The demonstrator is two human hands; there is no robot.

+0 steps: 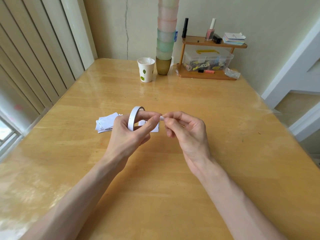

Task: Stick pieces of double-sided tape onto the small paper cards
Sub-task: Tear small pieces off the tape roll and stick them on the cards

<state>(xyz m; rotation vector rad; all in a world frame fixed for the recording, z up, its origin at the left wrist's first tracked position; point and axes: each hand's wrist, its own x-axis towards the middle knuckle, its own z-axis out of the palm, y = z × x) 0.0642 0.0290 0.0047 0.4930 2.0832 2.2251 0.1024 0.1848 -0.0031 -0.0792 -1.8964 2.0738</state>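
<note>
From the head camera: the left hand gripped the tape roll, held on edge above the table, fingers curled through its core and the thumb stretched toward the free end. The right hand pinched that tape end between thumb and forefinger, its other fingers loosely curled. The short drawn-out strip ran left to right between the two hands. One paper card lay flat on the table just beyond and below them (mostly hidden by the left thumb), and the pile of cards sat to the left of the roll, nearer the left hand. Judging from this, the piece was not yet torn off, and the single card lay almost directly under the pinch, so the right hand was the one placed to press it down.
</note>
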